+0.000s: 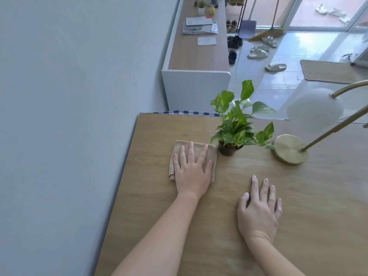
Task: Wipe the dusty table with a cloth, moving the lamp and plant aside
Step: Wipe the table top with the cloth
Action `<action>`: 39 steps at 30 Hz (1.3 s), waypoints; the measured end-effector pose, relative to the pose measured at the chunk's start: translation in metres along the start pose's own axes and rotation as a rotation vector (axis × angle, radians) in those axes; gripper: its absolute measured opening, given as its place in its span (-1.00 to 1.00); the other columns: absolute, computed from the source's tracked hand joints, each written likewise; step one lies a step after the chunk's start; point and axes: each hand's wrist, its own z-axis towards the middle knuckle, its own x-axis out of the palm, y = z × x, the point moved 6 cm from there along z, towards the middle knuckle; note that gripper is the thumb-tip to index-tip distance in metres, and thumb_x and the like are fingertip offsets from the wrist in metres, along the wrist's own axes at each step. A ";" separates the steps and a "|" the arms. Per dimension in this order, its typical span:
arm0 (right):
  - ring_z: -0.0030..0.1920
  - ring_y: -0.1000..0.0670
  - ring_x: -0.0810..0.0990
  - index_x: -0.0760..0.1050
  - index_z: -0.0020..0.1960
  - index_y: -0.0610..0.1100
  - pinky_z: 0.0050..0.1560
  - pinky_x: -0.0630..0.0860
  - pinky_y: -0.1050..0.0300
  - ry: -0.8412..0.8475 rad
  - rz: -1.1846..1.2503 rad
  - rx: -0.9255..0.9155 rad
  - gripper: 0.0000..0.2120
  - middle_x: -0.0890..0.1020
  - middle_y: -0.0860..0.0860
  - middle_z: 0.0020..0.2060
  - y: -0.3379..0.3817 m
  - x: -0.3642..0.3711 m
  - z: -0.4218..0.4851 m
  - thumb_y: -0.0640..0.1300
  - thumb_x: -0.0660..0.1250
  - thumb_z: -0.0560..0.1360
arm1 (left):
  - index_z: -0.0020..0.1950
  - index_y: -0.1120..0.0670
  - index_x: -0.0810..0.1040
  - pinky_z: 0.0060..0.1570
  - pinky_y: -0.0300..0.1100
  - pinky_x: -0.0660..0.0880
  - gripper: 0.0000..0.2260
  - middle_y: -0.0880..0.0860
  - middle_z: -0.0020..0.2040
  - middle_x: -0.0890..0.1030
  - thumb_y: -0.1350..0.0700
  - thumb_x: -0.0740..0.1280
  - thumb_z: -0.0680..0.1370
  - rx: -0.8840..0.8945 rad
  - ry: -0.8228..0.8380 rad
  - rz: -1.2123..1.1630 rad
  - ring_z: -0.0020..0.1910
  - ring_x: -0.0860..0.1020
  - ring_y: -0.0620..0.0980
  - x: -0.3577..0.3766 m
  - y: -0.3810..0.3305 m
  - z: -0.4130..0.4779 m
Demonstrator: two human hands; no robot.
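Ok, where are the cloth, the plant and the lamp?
cloth (198, 146): head view, bare top edge.
plant (237, 126): head view, middle leaves.
lamp (289, 151): head view, round brass base.

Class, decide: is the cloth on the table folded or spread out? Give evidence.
Folded: the cloth shows stacked layers at its near left corner, beneath the flat left hand.

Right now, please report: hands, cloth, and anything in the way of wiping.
Left hand flat on cloth, pressing it to table. Right hand open, resting on table. Plant close beside cloth, lamp beyond; both in the wiping path.
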 end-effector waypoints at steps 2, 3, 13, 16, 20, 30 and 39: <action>0.69 -0.06 0.10 0.08 0.70 0.16 0.66 -0.08 -0.12 0.002 0.008 0.002 -0.41 0.16 0.01 0.69 0.001 -0.003 -0.001 0.11 -0.07 0.66 | 0.71 -0.36 -0.06 0.67 0.22 -0.19 -0.48 0.05 0.77 -0.03 -0.34 -0.13 0.73 0.004 -0.021 -0.016 0.74 -0.09 0.19 0.001 0.002 -0.021; 0.69 -0.06 0.10 0.06 0.70 0.17 0.66 -0.07 -0.12 0.005 0.010 0.003 -0.42 0.16 0.01 0.69 0.002 -0.002 -0.002 0.09 -0.04 0.68 | 0.71 -0.36 -0.05 0.67 0.21 -0.19 -0.48 0.04 0.77 -0.03 -0.34 -0.12 0.73 0.003 -0.026 -0.025 0.75 -0.09 0.19 0.002 0.004 -0.027; 0.68 -0.09 0.15 0.17 0.70 0.12 0.66 -0.01 -0.16 -0.019 0.010 0.002 -0.38 0.22 -0.02 0.68 0.002 0.001 -0.001 0.12 -0.05 0.63 | 0.70 -0.38 -0.15 0.68 0.20 -0.22 -0.48 0.00 0.77 -0.12 -0.34 -0.17 0.72 -0.034 0.033 -0.012 0.74 -0.16 0.16 -0.007 0.005 0.017; 0.68 -0.08 0.15 0.14 0.70 0.13 0.66 0.01 -0.17 -0.027 -0.001 -0.001 -0.38 0.22 -0.01 0.68 0.001 0.003 0.000 0.12 -0.05 0.64 | 0.70 -0.38 -0.15 0.67 0.20 -0.26 -0.47 -0.02 0.77 -0.15 -0.33 -0.15 0.72 -0.041 0.065 -0.007 0.74 -0.19 0.14 -0.013 0.007 0.066; 0.65 -0.11 0.22 0.18 0.69 0.11 0.63 0.08 -0.21 -0.058 0.000 0.002 -0.38 0.28 -0.03 0.66 -0.001 0.007 0.002 0.09 0.00 0.63 | 0.70 -0.39 -0.09 0.67 0.18 -0.26 -0.47 -0.04 0.77 -0.12 -0.33 -0.13 0.71 -0.047 0.075 0.003 0.74 -0.18 0.12 -0.015 0.010 0.128; 0.67 -0.07 0.16 0.10 0.71 0.17 0.64 0.04 -0.18 -0.023 -0.032 -0.002 -0.37 0.20 0.02 0.68 -0.006 0.011 0.004 0.12 -0.02 0.63 | 0.69 -0.41 -0.07 0.67 0.16 -0.25 -0.49 -0.02 0.77 -0.03 -0.34 -0.13 0.72 -0.071 0.067 -0.005 0.74 -0.14 0.12 -0.017 0.007 0.168; 0.67 -0.09 0.17 0.15 0.70 0.15 0.64 0.02 -0.17 -0.002 -0.026 0.022 -0.36 0.23 0.00 0.67 0.002 0.003 0.004 0.13 -0.06 0.61 | 0.62 -0.54 -0.18 0.66 0.23 -0.27 -0.53 -0.02 0.77 -0.14 -0.41 -0.23 0.69 0.162 0.103 0.033 0.73 -0.23 0.14 -0.016 0.023 0.089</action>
